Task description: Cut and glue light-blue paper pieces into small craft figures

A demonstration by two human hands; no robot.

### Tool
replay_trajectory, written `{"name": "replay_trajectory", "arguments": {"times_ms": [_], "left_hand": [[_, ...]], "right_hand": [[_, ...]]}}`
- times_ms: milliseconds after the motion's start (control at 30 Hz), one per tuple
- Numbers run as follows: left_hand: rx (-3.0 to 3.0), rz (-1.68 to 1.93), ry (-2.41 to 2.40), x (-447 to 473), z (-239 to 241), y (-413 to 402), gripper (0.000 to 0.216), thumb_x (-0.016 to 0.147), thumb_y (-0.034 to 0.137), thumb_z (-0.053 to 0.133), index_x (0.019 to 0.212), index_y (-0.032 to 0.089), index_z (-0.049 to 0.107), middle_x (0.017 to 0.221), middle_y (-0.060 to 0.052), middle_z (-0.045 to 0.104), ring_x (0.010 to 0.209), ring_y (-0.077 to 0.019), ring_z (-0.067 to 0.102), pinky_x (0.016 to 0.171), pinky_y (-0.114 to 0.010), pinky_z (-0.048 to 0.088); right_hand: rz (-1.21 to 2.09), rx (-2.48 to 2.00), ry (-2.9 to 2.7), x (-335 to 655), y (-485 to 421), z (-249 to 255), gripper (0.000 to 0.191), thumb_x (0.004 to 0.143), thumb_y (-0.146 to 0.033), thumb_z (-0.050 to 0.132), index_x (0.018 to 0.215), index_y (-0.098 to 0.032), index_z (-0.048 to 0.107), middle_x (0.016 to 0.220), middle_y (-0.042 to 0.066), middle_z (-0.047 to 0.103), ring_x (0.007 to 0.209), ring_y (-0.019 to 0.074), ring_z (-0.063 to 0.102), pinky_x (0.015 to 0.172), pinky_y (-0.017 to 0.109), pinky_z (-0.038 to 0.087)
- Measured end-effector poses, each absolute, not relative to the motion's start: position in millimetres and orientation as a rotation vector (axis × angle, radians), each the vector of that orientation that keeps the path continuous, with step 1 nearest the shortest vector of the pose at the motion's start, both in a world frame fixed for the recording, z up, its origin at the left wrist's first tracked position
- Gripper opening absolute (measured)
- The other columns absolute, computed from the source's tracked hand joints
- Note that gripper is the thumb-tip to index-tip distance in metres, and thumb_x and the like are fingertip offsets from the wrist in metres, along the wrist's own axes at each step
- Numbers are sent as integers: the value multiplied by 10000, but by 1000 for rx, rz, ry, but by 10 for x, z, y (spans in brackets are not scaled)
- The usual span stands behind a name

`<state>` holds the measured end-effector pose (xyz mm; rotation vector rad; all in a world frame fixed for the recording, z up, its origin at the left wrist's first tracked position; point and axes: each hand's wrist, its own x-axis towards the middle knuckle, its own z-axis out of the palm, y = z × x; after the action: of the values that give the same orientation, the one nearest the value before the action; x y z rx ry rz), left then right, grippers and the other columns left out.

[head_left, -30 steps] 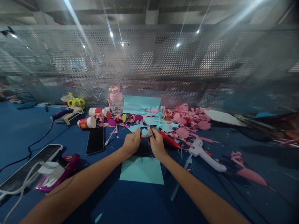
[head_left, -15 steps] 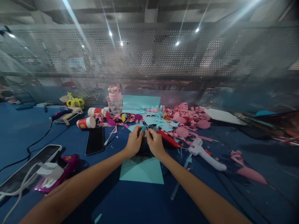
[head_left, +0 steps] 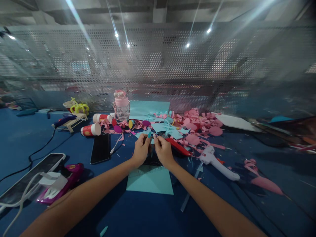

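My left hand (head_left: pixel 140 151) is closed in a pinch, with a small piece of teal paper (head_left: pixel 149 134) showing at its fingertips. Close beside it, my right hand (head_left: pixel 163 151) is also pinched shut; what sits in its fingers is too small to make out. Below both hands lies a sheet of light teal paper (head_left: pixel 150 182) on the blue table. Cut teal paper scraps (head_left: pixel 170 131) lie just beyond the fingertips. A red object (head_left: pixel 179 147), partly hidden, rests right of my right hand.
A white glue gun (head_left: pixel 217 164) with a clear glue stick (head_left: pixel 185 201) lies at right, near pink paper pieces (head_left: pixel 192 125). Left are a phone (head_left: pixel 100 148), paper cups (head_left: pixel 91 130), a pink-lidded bottle (head_left: pixel 121 107) and a purple power strip (head_left: pixel 74 177) with cables. A perforated screen (head_left: pixel 158 65) stands behind.
The fingertips have moved slightly apart, and the teal paper piece has shifted a little left with my left hand. Everything on the table stays in place.
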<state>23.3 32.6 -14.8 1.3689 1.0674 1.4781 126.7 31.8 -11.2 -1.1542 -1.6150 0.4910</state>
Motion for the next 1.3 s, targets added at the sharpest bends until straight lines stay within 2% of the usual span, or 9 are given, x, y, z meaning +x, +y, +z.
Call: {"name": "replay_trajectory", "arguments": {"times_ms": [333, 633, 867, 1133, 1300], "left_hand": [[1435, 1379, 1030, 169, -152, 382, 202, 797, 386, 463, 763, 193, 413, 442, 94, 442, 338, -70, 428, 377, -187, 340], [1524, 1383, 1086, 155, -117, 346, 166, 805, 348, 452, 763, 191, 423, 477, 79, 479, 344, -78, 473, 364, -187, 362], [1483, 1321, 1094, 179, -103, 306, 183, 803, 371, 451, 769, 196, 411, 470, 80, 499, 304, -75, 456, 311, -175, 303], [1350, 1351, 1016, 204, -148, 350, 236, 767, 403, 504, 762, 192, 397, 470, 85, 501, 300, -70, 453, 303, -168, 305], [1257, 1267, 932, 139, -165, 399, 295, 784, 486, 436, 812, 193, 411, 506, 59, 546, 353, -103, 514, 356, -206, 391]], "right_hand": [[557, -1129, -1635, 1302, 332, -109, 350, 843, -423, 389, 560, -218, 363, 414, -52, 337, 421, 107, 323, 439, 247, 260], [605, -1138, -1631, 1329, 350, -135, 351, 839, -445, 389, 576, -213, 371, 441, -58, 346, 426, 104, 358, 454, 242, 281], [520, -1122, -1641, 1322, 339, -117, 374, 827, -456, 401, 549, -214, 340, 437, -57, 315, 429, 100, 315, 428, 236, 255], [540, -1138, -1605, 1323, 331, -116, 370, 830, -455, 403, 563, -198, 401, 440, -57, 340, 417, 91, 339, 436, 232, 275], [536, -1116, -1603, 1374, 358, -125, 360, 827, -450, 414, 563, -207, 378, 442, -55, 358, 423, 95, 360, 435, 233, 281]]}}
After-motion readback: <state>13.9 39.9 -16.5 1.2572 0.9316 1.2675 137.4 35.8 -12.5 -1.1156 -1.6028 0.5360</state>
